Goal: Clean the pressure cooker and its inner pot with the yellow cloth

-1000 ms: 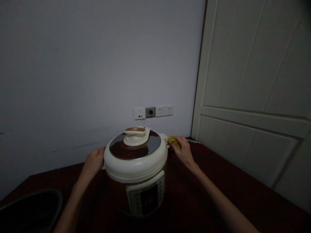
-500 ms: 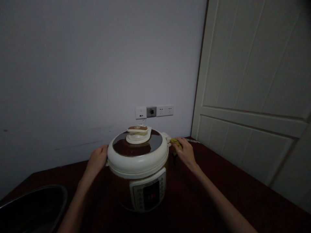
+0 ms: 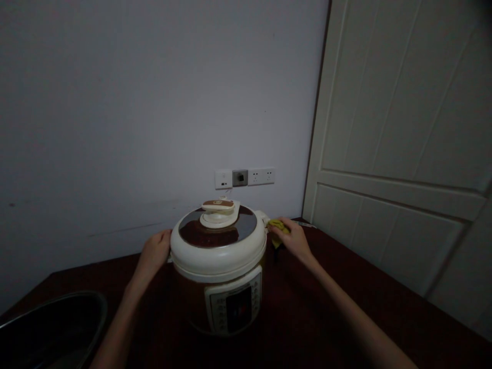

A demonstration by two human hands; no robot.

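An electric pressure cooker [image 3: 219, 264] with a white rim, a brown glossy lid top and a front control panel [image 3: 235, 305] stands upright on the dark red table. Its lid is on, with a brown and white lid handle [image 3: 218, 206] on top. My left hand [image 3: 156, 251] is closed at the cooker's left side, on the side handle, which is mostly hidden by the fingers. In my right hand [image 3: 294, 238] a yellow cloth [image 3: 277, 230] is pinched and pressed against the white side piece [image 3: 262, 217] at the cooker's right.
A dark metal basin [image 3: 98, 307] sits at the lower left. Behind the cooker, wall sockets [image 3: 261, 176] and a grey switch plate [image 3: 240, 178] are set in the pale wall. A white panelled door [image 3: 388, 205] borders the table [image 3: 307, 302] on the right.
My right hand has shifted slightly, and more of the yellow cloth shows below the fingers. The left hand and the cooker have stayed in place.
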